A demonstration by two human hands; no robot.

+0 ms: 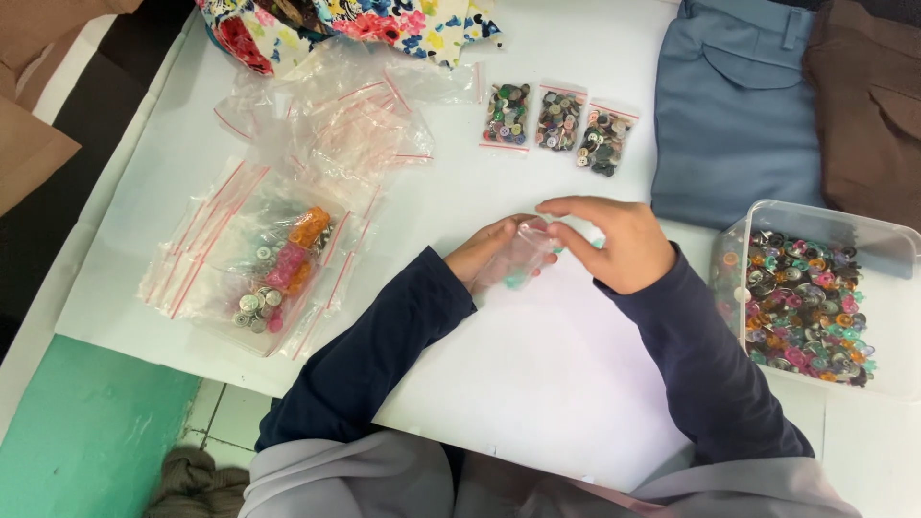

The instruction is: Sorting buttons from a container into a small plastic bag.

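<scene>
Both my hands meet at the middle of the white table [537, 374]. My left hand [489, 251] and my right hand [614, 240] together hold a small clear zip bag [521, 257] with a few greenish buttons showing at its bottom. Both arms wear dark blue sleeves. Three small filled bags of mixed buttons [552, 121] lie in a row beyond my hands.
A clear plastic tub [868, 240] full of coloured buttons stands at the right. Empty zip bags with red seals [336, 125] and bags of sorted buttons [273, 273] lie at the left. Folded blue trousers [734, 105], brown trousers [868, 96] and floral cloth [345, 24] lie at the far edge.
</scene>
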